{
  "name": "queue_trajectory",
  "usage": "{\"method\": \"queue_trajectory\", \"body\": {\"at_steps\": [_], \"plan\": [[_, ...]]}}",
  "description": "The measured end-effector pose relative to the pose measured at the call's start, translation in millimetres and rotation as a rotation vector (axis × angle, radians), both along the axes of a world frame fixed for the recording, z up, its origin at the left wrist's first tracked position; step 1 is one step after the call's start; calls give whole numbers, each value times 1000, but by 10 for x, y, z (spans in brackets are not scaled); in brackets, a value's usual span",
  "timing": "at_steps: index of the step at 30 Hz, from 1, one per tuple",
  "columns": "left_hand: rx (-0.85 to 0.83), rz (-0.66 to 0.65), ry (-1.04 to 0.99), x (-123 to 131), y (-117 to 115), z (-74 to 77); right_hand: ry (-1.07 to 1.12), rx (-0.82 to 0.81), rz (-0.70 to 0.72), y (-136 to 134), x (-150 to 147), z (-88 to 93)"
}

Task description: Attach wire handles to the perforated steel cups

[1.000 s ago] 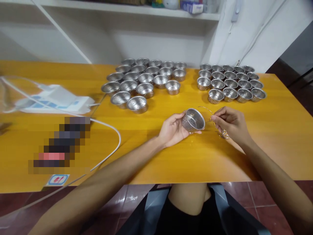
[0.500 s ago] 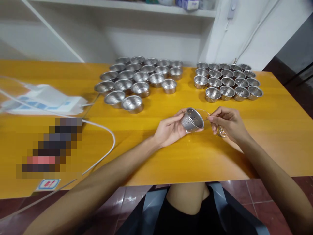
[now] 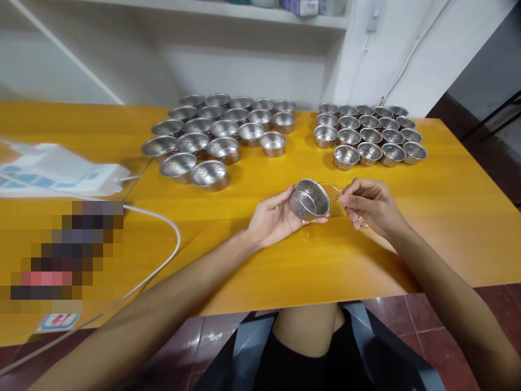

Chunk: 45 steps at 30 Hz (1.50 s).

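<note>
My left hand [image 3: 273, 218] cups a small perforated metal strainer cup [image 3: 310, 199] just above the yellow table [image 3: 244, 271], its open side tilted toward me. My right hand [image 3: 372, 205] pinches a thin wire handle [image 3: 330, 187] that arcs over to the cup's rim. A few more wire pieces [image 3: 361, 220] show under that hand's fingers.
Two groups of the same metal cups stand at the back: a larger one [image 3: 211, 141] left of centre and a smaller one [image 3: 368, 136] to the right. A white plastic packet [image 3: 57, 174] and a white cable [image 3: 163, 255] lie at the left. The wall and a shelf are behind.
The cup and both hands have stayed together while the view swung right. The wire handle now sits closer to the cup's rim, and the cup has turned slightly in my left hand.
</note>
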<state>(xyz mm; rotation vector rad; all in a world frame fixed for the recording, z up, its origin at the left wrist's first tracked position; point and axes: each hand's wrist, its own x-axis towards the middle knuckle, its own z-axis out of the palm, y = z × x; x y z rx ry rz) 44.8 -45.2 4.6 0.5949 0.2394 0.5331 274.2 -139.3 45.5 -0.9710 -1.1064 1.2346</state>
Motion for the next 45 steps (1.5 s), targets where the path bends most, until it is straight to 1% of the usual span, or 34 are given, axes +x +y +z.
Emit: {"method": "queue_trajectory", "body": {"at_steps": [3, 5, 7, 11, 13, 19, 24, 26, 29, 33, 38, 45], "plan": [[50, -33, 2, 3, 3, -4, 1, -13, 20, 7, 16, 23], [83, -42, 7, 9, 1, 3, 5, -18, 8, 11, 27, 39], [95, -18, 12, 14, -4, 15, 12, -20, -12, 13, 37, 50], [95, 73, 21, 12, -13, 39, 12, -35, -58, 15, 42, 37], [124, 87, 34, 4, -15, 54, 7, -48, -78, 15, 42, 25], [177, 80, 41, -3, -31, 107, 23, -62, -50, 5, 58, 43], [209, 57, 68, 8, -38, 91, 59, -58, -29, 4, 11, 33], [211, 53, 77, 8, -41, 73, 66, -54, -26, 11, -9, 14], [198, 63, 84, 7, -45, 57, 69, -63, -61, 23, -17, -8], [182, 76, 76, 11, -46, 72, 54, -96, -100, 29, -7, -18], [176, 96, 67, 12, -41, 96, 80, -104, -84, 26, -7, -7], [174, 75, 81, 5, -43, 79, 63, -107, -105, 24, -18, 7]]}}
